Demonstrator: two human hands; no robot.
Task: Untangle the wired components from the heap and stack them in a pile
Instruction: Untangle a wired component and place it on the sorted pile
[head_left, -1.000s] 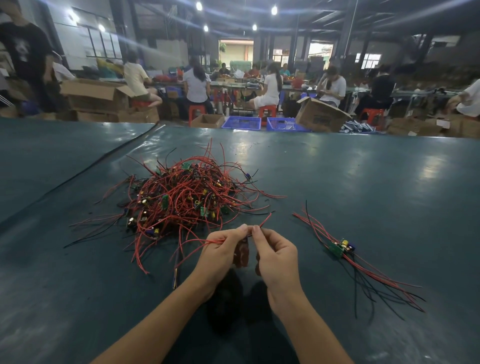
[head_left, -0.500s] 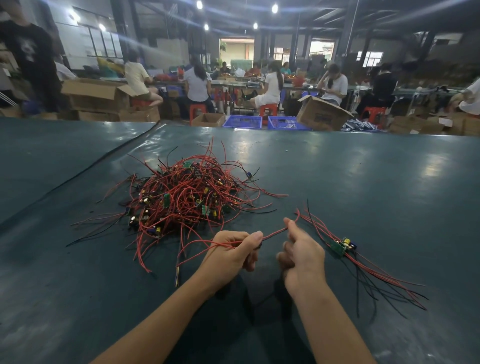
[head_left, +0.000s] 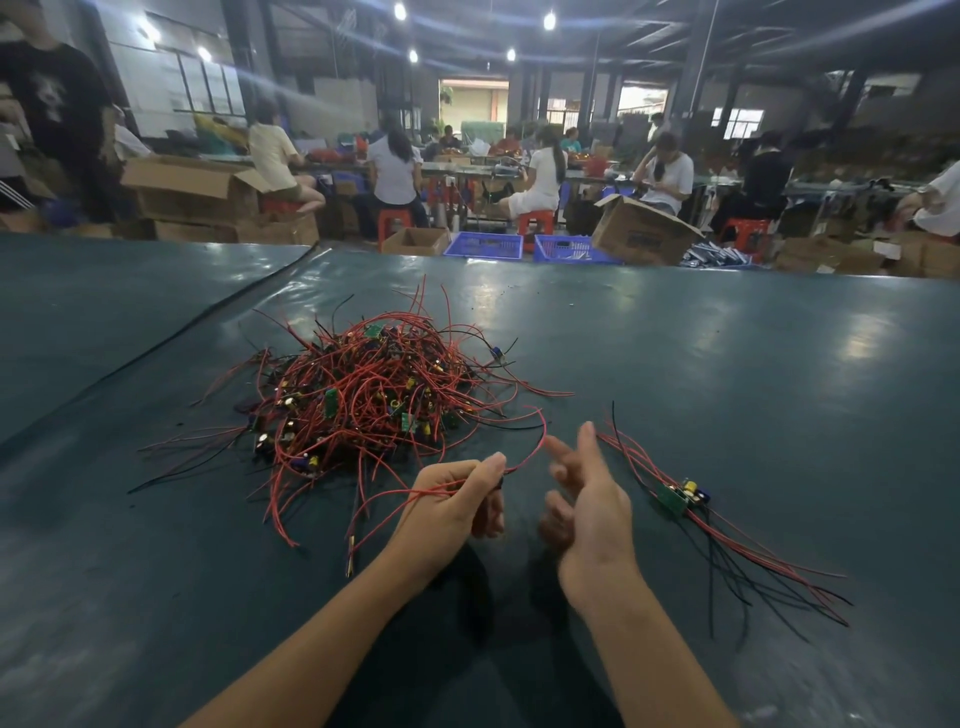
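Note:
A tangled heap (head_left: 363, 395) of red and black wires with small green circuit boards lies on the dark green table (head_left: 727, 374), left of centre. My left hand (head_left: 452, 499) grips a bundle of red wires (head_left: 535, 441) that curve up from its fist back toward the heap. My right hand (head_left: 587, 493) hovers just right of it with fingers spread and nothing in it. To its right lies a small pile (head_left: 680, 496) of separated wired components, a green board with yellow and blue parts, its wires trailing toward the near right.
A seam (head_left: 208, 317) in the table cover runs diagonally at the left. Beyond the far table edge stand cardboard boxes (head_left: 639, 231), blue crates (head_left: 485, 244), red stools, and several seated people at benches. A person in black stands at far left.
My right hand let go of the red wire it pinched and opened its fingers. The freed wire end sprang up into a curve. My left hand keeps its grip.

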